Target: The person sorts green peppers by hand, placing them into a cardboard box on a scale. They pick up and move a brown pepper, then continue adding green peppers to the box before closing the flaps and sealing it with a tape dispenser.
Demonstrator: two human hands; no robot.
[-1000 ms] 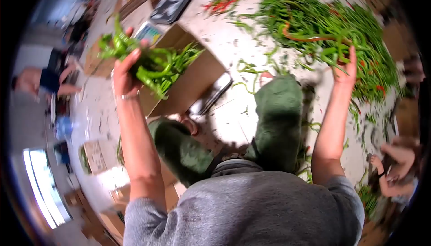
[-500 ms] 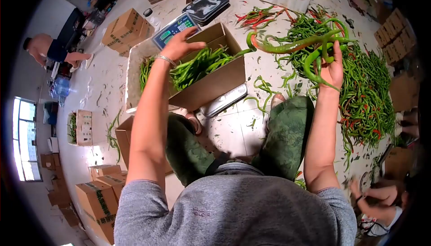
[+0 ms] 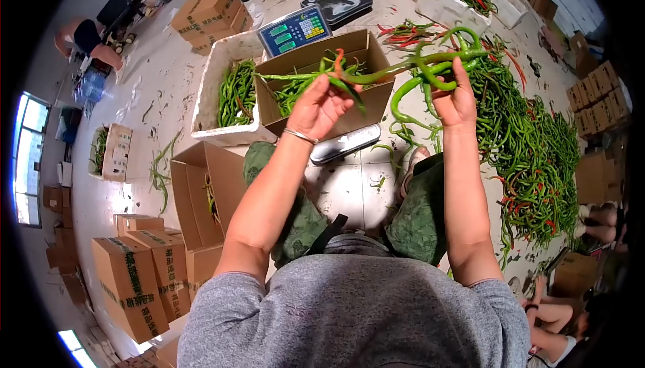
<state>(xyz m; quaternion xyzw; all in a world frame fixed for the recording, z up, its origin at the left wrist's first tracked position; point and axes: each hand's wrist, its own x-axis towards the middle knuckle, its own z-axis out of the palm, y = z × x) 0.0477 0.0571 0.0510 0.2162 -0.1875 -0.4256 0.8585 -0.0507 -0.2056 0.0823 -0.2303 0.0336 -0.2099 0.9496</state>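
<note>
Several long green chili peppers are gripped in my right hand, raised over the near end of the pepper pile. One reddish-green pepper reaches from them across to my left hand. My left hand is palm up, its thumb and fingers closed on green peppers at the tip of that reddish one. Just beneath it stands an open cardboard box with green peppers inside, tilted on a scale platform. The scale's display is behind the box.
A white foam box of green peppers adjoins the carton on its left. An open carton stands beside my left knee, with stacked cartons beyond. Another foam box is at the back. Other people sit or bend at both edges.
My left hand has turned palm up, come nearer and right, and closed on peppers. My right hand has moved left with its peppers, bringing them closer to the left hand.
</note>
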